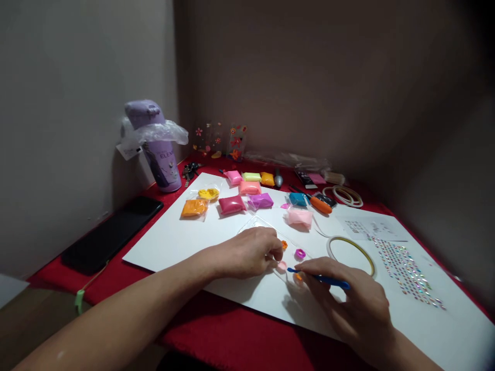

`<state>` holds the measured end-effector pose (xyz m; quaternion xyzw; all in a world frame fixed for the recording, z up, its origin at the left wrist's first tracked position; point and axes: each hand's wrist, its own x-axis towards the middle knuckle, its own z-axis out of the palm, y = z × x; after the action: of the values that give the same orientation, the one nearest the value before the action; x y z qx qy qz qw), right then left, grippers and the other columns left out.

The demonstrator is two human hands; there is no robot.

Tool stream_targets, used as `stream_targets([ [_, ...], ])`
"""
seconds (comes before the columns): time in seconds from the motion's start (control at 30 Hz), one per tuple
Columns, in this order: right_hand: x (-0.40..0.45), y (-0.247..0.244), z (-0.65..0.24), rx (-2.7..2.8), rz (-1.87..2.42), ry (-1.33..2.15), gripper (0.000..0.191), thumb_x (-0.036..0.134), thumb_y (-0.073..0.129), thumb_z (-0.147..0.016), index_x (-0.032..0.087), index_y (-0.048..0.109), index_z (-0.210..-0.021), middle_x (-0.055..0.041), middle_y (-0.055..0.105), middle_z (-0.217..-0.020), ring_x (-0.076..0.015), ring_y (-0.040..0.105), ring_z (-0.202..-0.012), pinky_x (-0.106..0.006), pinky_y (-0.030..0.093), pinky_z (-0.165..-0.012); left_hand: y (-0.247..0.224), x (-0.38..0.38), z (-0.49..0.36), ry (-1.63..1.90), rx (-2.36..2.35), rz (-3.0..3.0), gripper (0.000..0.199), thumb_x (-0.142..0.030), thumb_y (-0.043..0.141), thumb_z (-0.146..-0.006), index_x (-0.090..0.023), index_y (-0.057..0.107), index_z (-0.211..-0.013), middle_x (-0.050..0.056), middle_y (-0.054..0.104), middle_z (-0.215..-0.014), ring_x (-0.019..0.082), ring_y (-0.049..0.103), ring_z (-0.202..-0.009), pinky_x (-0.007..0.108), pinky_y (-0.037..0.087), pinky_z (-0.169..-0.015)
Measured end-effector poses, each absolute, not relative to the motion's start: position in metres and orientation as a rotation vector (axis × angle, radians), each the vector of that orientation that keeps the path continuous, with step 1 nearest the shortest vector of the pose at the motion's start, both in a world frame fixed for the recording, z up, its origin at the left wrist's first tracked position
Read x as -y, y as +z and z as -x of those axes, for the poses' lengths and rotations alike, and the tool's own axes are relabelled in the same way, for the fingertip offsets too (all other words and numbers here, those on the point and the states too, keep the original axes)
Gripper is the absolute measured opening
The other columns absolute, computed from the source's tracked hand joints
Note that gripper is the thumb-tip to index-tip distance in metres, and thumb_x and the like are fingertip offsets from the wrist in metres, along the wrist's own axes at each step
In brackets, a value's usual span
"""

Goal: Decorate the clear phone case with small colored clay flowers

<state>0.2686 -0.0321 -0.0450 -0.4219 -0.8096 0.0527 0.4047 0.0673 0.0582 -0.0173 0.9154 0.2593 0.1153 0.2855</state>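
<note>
My right hand [348, 299] grips a slim blue clay modelling tool [328, 281], its tip pointing left at a small pale pink clay piece [282, 266]. That piece lies on a clear plastic case [299, 240] flat on the white board. Beside it my left hand [253, 252] rests over the case with fingers curled in and pinched together. Whatever is between those fingertips is hidden. A purple clay ring-like flower [300, 254] and an orange clay flower [284, 245] sit on the case. Another orange bit [298, 277] shows under my right fingers.
Several clay packets, such as a crimson one [232, 205] and a light pink one [299, 219], lie beyond the case. At right are a tape roll [351, 252] and rhinestones [406, 268]. A black phone [112, 234] and purple bottle [160, 154] stand left on the red cloth.
</note>
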Motion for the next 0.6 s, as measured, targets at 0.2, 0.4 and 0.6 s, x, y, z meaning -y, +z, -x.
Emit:
stream_targets([
  [0.2, 0.0317, -0.0451, -0.2686, 2.042, 1.050, 0.136, 0.021, 0.010, 0.057, -0.086, 0.023, 0.059, -0.102, -0.0017, 0.069, -0.087, -0.0138, 0.066, -0.078, -0.024, 0.051, -0.065, -0.0163, -0.0585, -0.0672, 0.317, -0.679, -2.440, 0.008, -0.021, 0.062, -0.082, -0.015, 0.067, -0.082, 0.004, 0.059, -0.086, 0.015, 0.055, -0.081, 0.025, 0.042, -0.071],
  [0.4, 0.0298, -0.0441, -0.2668, 2.044, 1.056, 0.140, 0.022, 0.011, 0.057, -0.086, 0.024, 0.060, -0.104, -0.0001, 0.070, -0.087, -0.0118, 0.066, -0.077, -0.021, 0.050, -0.065, -0.0157, -0.0577, -0.0683, 0.312, -0.719, -2.441, 0.009, -0.023, 0.062, -0.083, -0.015, 0.065, -0.086, 0.004, 0.059, -0.085, 0.015, 0.054, -0.078, 0.025, 0.041, -0.067],
  [0.6, 0.0274, -0.0419, -0.2663, 2.070, 1.031, 0.165, 0.022, 0.010, 0.054, -0.088, 0.024, 0.060, -0.104, -0.0007, 0.071, -0.089, -0.0119, 0.067, -0.080, -0.021, 0.051, -0.067, -0.0178, -0.0585, -0.0678, 0.308, -0.687, -2.443, 0.009, -0.020, 0.062, -0.082, -0.016, 0.068, -0.088, 0.004, 0.060, -0.088, 0.016, 0.056, -0.083, 0.026, 0.042, -0.072],
])
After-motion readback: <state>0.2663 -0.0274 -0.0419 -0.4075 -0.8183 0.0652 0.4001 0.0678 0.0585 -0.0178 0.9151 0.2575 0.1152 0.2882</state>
